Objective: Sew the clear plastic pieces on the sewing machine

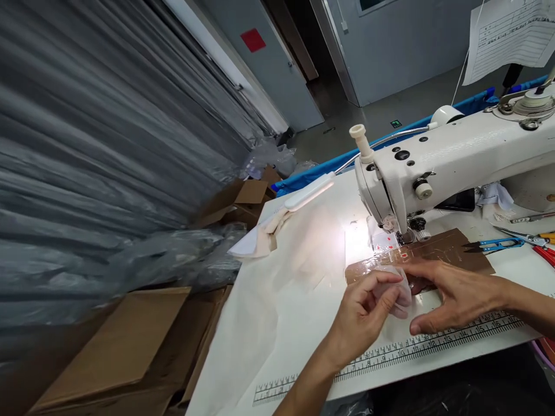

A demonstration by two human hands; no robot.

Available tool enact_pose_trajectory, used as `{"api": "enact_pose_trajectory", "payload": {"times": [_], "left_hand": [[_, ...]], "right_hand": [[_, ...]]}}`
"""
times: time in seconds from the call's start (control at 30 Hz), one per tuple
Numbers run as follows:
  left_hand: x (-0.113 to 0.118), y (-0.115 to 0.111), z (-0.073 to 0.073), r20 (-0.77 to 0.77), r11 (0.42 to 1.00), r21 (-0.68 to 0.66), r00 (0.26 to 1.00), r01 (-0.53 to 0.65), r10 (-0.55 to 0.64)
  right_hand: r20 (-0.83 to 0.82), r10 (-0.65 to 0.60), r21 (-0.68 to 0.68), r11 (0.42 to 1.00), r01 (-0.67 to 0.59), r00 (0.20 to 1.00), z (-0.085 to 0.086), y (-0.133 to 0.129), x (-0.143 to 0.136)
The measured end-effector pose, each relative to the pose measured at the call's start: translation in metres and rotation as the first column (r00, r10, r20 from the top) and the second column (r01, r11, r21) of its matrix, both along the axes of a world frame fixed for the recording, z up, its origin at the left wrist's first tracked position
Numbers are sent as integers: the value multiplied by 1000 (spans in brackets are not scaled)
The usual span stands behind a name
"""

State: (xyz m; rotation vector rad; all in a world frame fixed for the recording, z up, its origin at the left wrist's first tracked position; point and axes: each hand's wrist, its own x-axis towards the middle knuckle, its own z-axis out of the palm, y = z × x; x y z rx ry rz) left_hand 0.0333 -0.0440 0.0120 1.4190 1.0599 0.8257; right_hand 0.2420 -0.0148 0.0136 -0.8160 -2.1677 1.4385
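Note:
My left hand (366,309) is closed, its thumb and fingers pinching a small piece of sheer pale pink fabric (402,296). The fabric is bunched and folded over in front of the sewing machine needle area. My right hand (453,293) lies just to the right, thumb and fingers spread apart. Its fingertips reach behind the fabric; whether they touch it is hidden. Beyond both hands, a brown plate (459,249) lies on the machine bed beneath the white sewing machine (451,156). Small red marks show near the presser foot.
A printed ruler strip (433,344) runs along the front edge of the white table (303,323). Blue thread snips (503,245) and scissors lie at right. A lit lamp (310,192) stands over pale cloth. Cardboard boxes (117,341) and a grey curtain (108,127) are on the left.

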Motion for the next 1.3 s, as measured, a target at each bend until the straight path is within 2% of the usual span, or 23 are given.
{"api": "enact_pose_trajectory", "payload": {"times": [0.1,0.27,0.33,0.43,0.53,0.67,0.73,0.8,0.9,0.97,1.03,1.2,1.3], "left_hand": [[5,-7,10,-1,1000,-1,1000,18,-18],[-14,-16,29,-88,998,-21,995,54,-55],[-28,-18,31,-93,1000,-15,996,-20,18],[-55,-17,30,-115,964,60,958,-259,264],[-91,-16,31,-206,885,124,860,-450,466],[-153,-14,36,-339,755,257,675,-603,655],[-185,-12,35,-405,697,340,571,-632,715],[-213,-7,31,-503,667,427,452,-611,737],[-237,4,22,-543,645,492,374,-584,752],[-238,13,16,-547,643,539,355,-544,758],[-227,21,12,-546,661,582,375,-473,749],[-171,40,6,-557,744,627,537,-228,634],[-136,51,0,-585,739,673,618,8,526]], "right_hand": [[-18,42,89,995,-41,999,7,-5,-3],[93,-40,147,989,26,995,4,-4,2],[131,-58,179,983,34,990,-1,-1,7],[165,-91,273,961,43,982,-13,6,12],[138,-122,407,912,56,983,-32,17,16],[47,-218,529,833,161,975,-55,28,19],[24,-235,555,811,182,972,-58,28,19],[16,-226,579,796,176,974,-58,26,20],[2,-215,604,778,170,977,-56,23,20],[-5,-219,611,772,176,976,-56,22,21],[-4,-219,611,772,176,976,-59,22,21],[-7,-223,596,782,183,975,-66,23,20],[-11,-220,593,784,183,975,-66,22,19]]}}
